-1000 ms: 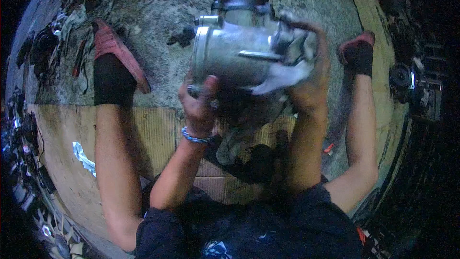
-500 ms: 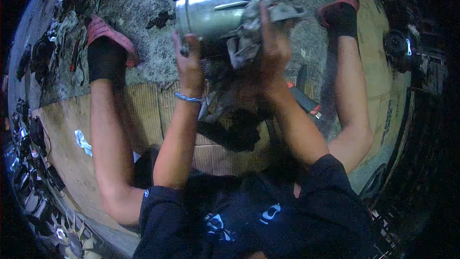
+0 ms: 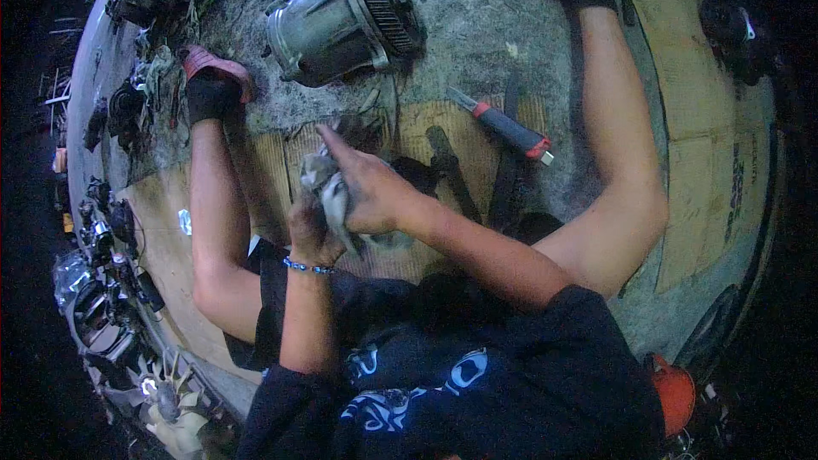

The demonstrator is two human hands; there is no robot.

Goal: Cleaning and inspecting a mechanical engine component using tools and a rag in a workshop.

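Note:
A crumpled grey rag is bunched between my two hands, above the cardboard between my legs. My left hand grips it from below, fingers curled and partly hidden. From the right, my right hand presses over the rag with one finger stretched out. Beyond my hands, a silver metal housing with a toothed gear wheel rests on its side on the rough floor, apart from both hands. A utility knife with a grey and red handle lies to its near right.
Flattened cardboard covers the floor under my legs, and another sheet lies at the right. Dark bars or tools lie near my right forearm. Loose parts and a fan wheel line the left edge. An orange-red object stands at lower right.
The metal housing has gone from my hands to the floor, its gear now facing right. Both hands have drawn back toward my body with the rag between them.

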